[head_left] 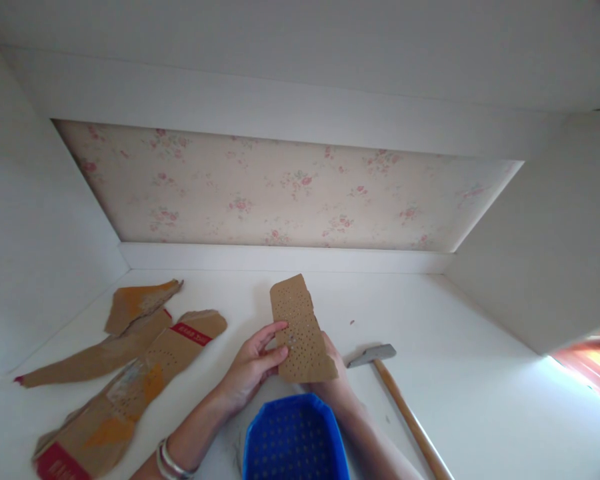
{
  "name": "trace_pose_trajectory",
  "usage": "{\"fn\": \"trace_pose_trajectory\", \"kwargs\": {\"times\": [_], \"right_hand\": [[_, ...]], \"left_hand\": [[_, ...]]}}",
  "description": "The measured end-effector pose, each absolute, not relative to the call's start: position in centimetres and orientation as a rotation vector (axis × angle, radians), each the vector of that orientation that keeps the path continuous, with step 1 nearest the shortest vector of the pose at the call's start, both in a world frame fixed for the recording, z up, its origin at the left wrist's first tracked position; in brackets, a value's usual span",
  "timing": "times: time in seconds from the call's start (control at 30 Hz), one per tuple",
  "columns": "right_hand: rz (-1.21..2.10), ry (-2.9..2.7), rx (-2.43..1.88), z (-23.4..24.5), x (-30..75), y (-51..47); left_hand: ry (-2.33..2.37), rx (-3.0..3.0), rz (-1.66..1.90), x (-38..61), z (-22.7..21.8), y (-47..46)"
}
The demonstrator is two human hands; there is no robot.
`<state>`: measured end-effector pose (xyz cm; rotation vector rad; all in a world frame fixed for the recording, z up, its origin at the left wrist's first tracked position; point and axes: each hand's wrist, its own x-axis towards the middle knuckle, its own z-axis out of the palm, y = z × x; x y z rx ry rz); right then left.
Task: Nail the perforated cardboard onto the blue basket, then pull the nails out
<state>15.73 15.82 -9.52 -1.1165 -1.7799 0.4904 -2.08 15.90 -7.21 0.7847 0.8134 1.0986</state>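
Observation:
A brown piece of cardboard point(303, 333), dotted with many small holes and torn along its right side, is held up over the white surface. My left hand point(253, 363) grips its left edge, thumb on the front face and fingers closed on it. From the lower right, my right hand point(336, 373) holds the cardboard; its fingers are mostly hidden behind the piece. Just below both hands is a blue plastic basket point(247, 443) with a perforated bottom, between my forearms. A hammer point(405, 407) with a wooden handle and grey metal head lies right of my right hand.
Torn cardboard pieces point(140, 373) with red print and orange tape lie on the left of the white surface point(400, 307). White side panels point(520, 247) and a board overhead enclose the space. Floral wallpaper point(280, 193) covers the back. A small brown scrap point(352, 323) lies near the hammer.

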Motion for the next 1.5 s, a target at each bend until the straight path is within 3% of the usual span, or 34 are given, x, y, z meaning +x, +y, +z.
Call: {"fn": "trace_pose_trajectory", "kwargs": {"times": [0.27, 0.47, 0.83, 1.1, 1.5], "right_hand": [[0.431, -1.827, -1.024, -8.8, 15.8, 15.7], [0.412, -1.619, -1.109, -9.3, 16.0, 16.0], [0.302, -1.441, -1.156, -9.3, 15.5, 15.4], [0.276, -1.789, -1.035, -8.8, 15.2, 15.2], [0.254, -1.848, -0.976, -8.5, 15.1, 15.1]], "left_hand": [[0.876, 0.831, 1.102, -2.0, -7.8, 16.0], [0.939, 0.820, 1.344, -2.1, -7.5, 16.4], [1.380, 1.089, 1.558, -2.6, -8.0, 16.5], [1.288, 1.446, 1.452, -1.9, -7.1, 15.5], [1.118, 1.637, 1.303, -1.2, -7.3, 15.0]]}}
